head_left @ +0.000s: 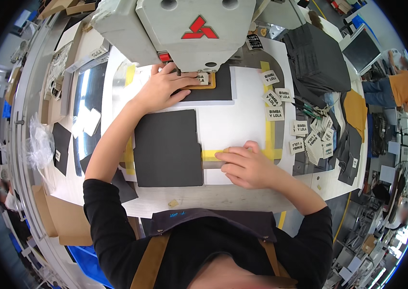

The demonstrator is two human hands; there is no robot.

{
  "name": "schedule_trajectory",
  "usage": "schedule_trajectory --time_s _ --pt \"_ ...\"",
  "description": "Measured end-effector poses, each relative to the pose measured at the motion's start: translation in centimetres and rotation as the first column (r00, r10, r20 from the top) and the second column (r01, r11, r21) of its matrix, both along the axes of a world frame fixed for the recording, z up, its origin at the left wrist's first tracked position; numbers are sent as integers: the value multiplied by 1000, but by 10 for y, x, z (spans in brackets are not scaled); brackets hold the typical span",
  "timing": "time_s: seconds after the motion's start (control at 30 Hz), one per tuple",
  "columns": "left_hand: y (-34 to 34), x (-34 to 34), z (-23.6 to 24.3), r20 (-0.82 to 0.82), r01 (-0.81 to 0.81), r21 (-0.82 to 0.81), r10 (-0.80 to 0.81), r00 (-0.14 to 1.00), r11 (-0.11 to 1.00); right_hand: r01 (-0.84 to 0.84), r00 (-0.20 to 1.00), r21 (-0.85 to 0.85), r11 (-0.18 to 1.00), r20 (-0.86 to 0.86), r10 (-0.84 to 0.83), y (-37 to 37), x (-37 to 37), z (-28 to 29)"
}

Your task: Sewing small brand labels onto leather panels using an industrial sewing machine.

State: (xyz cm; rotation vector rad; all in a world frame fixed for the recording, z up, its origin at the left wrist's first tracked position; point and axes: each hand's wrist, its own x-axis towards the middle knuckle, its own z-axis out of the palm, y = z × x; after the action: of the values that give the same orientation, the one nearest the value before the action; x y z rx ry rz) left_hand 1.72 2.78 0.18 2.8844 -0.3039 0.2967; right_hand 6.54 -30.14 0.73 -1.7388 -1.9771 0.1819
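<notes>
My left hand (168,84) reaches under the white machine head (194,24), fingers spread and resting on or beside a small label (204,78) in a yellow frame (212,85) on a black rectangular piece (221,91). My right hand (245,166) lies on the white work surface at a strip of yellow tape (209,155), fingers loosely bent and apart, holding nothing visible. A second black piece (165,149) lies between my hands, lower left. Several small white printed labels (275,113) lie at the right, some on the yellow tape, others in a loose pile (314,147).
Stacked black pieces (314,53), green-handled tool (312,110) and ochre sheet (355,113) are at the right, near a monitor (361,50). Cardboard boxes (62,212), a blue bin (83,262) and crumpled plastic (40,144) are at the left. A person in orange (401,91) stands at the far right.
</notes>
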Motion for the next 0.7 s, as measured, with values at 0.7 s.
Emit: schedule_trajectory --time_s 0.7 --pt "-12 5 3 24 -27 43 26 999 999 46 998 -36 998 -37 -47 -5 -9 0"
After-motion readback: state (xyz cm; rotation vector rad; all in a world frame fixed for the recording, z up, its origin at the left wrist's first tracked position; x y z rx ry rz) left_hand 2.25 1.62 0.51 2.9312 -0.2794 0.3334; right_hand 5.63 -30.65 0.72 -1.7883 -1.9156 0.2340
